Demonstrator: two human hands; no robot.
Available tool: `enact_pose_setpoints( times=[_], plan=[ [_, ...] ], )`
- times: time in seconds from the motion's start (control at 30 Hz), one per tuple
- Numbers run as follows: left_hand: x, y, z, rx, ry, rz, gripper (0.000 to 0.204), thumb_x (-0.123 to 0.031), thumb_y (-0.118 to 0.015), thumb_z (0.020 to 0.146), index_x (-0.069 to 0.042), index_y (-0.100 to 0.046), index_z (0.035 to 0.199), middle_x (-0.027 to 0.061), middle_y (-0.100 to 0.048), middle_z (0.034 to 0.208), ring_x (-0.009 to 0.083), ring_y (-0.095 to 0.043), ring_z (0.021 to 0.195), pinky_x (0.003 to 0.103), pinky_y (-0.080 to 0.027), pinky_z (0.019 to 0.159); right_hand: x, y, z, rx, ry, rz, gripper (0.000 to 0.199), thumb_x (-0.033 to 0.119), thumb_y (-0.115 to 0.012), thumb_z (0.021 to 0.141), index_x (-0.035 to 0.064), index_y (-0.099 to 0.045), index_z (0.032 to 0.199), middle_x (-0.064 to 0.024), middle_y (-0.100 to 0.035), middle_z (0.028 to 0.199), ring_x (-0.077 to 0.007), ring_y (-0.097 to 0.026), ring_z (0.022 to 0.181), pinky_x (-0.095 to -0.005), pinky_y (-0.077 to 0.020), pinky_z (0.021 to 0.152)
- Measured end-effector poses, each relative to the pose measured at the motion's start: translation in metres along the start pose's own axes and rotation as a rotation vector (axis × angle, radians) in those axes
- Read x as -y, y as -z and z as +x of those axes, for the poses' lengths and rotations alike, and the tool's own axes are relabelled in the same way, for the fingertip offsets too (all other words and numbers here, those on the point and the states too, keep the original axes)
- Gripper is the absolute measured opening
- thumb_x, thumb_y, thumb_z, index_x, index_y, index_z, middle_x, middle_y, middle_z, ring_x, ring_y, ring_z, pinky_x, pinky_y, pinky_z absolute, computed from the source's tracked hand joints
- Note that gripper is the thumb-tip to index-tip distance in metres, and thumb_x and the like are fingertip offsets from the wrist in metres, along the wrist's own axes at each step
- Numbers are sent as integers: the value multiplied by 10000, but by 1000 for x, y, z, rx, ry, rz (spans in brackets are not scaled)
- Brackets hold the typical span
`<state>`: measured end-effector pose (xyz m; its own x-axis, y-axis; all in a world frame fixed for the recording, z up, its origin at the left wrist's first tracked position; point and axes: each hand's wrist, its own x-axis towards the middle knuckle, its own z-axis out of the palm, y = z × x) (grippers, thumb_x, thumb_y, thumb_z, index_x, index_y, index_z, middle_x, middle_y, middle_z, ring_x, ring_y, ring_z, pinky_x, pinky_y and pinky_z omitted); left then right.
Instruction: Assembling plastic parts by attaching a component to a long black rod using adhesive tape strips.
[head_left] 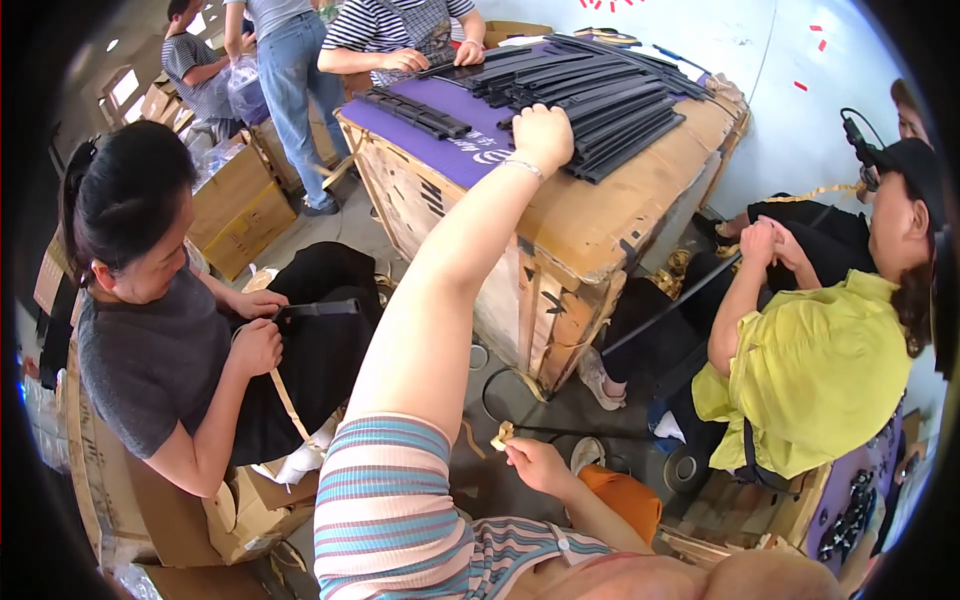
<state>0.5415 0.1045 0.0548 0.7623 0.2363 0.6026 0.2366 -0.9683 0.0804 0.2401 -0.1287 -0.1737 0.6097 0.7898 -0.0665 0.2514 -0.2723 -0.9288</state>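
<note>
1. One co-worker in a grey top, at far left, holds a dark piece in both hands, a tan band hanging below.
2. Some flat black lengths lie bundled on the purple sheet covering part of the desk, a wood-framed, cardboard-topped crate. White printing shows on the sheet, partly covered by the strips; bold black marks run along the crate's sides.
3. Low in the middle, a gold piece, shiny, small and crumpled, sits at the fingertips of the right hand, its thumb and fingers pinched together on it, well apart from the desk.
4. Above, the left hand rests on the near end of the pile, fingers curled down; whether they clamp on anything cannot be told, their tips being hidden.
5. Many black strips, long, slim and straight, fan across the desk in overlapping layers, dark with faint sheen along the edges.
6. Another co-worker, in yellow-green, sits at far right.
</note>
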Motion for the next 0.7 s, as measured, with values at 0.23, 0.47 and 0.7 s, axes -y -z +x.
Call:
enact_pose_setpoints(
  times=[0.23,0.47,0.7],
  plan=[
    [-14,21,15,-4,30,103,242,-157,-514,758,-5,-639,897,168,-611,962,292,-604,907,354,-500,769,-4,13,-4,-83,-17,-6,159,151,-482,857,60,-583,940,-133,-607,744,-323,-590,704,-389,-454,603],
    [38,127,-80,490,304,-1039,135,-146,-568,707,-29,-533,653,67,-544,576,176,-557,520,288,-456,496,-13,10,-6,-116,86,-52,187,168,-496,876,40,-592,972,-112,-620,726,-250,-609,658,-336,-461,588],
    [37,99,-143,1203,672,-1548,299,-349,-537,855,-55,-561,903,48,-589,760,177,-580,669,314,-478,588,-4,5,-10,-74,-21,67,217,227,-497,879,14,-533,888,-148,-618,720,-324,-602,686,-389,-456,600]
  ],
)
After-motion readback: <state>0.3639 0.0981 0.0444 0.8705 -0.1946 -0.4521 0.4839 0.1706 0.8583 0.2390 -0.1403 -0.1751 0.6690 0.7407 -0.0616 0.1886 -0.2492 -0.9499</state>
